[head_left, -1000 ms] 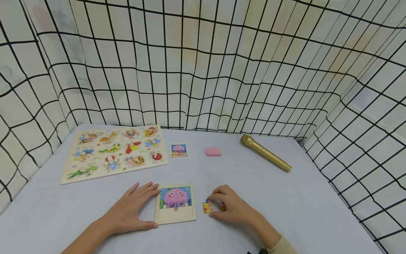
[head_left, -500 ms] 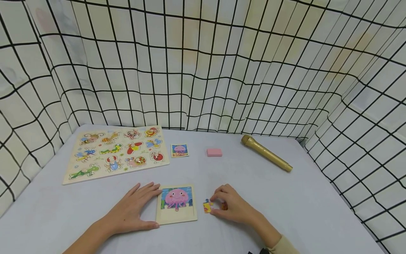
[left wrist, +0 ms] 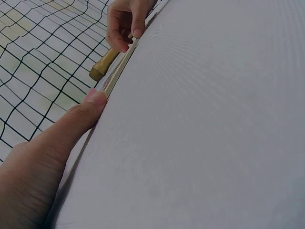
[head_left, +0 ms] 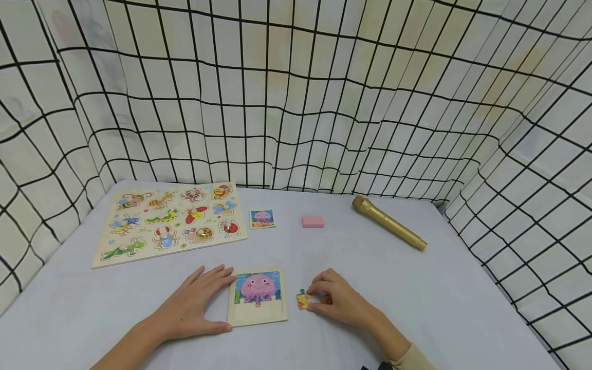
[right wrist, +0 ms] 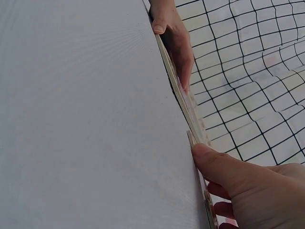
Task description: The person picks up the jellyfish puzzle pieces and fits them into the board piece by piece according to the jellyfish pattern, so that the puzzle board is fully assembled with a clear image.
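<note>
In the head view a small wooden jigsaw tray [head_left: 259, 314] holds a pink jellyfish picture in its upper part, while bare wood shows below. My left hand [head_left: 187, 306] lies spread at the tray's left side, fingertips and thumb touching that edge; the left wrist view shows the thumb [left wrist: 97, 98] against the tray's rim. To the tray's right, my right hand [head_left: 339, 298] pinches a yellow jigsaw piece [head_left: 301, 302] between thumb and fingers. The piece is apart from the tray. A brown patterned piece [head_left: 327, 299] is partly hidden beneath the right hand.
Behind the tray are a small jellyfish picture card [head_left: 262, 219] and a pink block [head_left: 312, 222]. A large insect puzzle board [head_left: 171, 222] lies at the back left, and a golden microphone-shaped stick [head_left: 388, 222] at the back right. Black netting [head_left: 277, 108] encloses the table's back and sides.
The head view has shifted very slightly. Both hands keep almost the same place, the left at the tray and the right on the yellow jigsaw piece.
</note>
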The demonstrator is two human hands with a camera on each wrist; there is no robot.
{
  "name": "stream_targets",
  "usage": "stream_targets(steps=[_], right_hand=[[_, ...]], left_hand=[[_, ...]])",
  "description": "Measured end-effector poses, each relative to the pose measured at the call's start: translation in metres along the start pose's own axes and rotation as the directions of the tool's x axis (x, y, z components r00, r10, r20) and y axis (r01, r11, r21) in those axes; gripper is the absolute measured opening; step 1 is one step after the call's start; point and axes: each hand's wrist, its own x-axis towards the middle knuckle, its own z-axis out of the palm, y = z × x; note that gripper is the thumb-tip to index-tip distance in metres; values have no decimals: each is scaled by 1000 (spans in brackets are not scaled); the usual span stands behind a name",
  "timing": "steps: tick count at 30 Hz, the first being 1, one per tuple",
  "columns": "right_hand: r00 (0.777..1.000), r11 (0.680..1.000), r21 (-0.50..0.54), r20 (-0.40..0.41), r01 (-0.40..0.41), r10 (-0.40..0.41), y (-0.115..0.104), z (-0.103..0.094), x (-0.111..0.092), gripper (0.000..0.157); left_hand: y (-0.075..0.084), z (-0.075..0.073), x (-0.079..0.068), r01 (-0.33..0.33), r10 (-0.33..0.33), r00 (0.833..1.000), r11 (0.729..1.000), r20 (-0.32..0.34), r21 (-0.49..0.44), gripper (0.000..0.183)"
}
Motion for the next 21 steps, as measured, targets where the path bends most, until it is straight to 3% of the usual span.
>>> stream_targets(steps=[21], right_hand=[[997, 993, -105, -53, 59, -65, -11, -2, 13, 25]], left_hand=[[0, 1, -1, 1, -1, 1000, 1000, 0, -7, 91]])
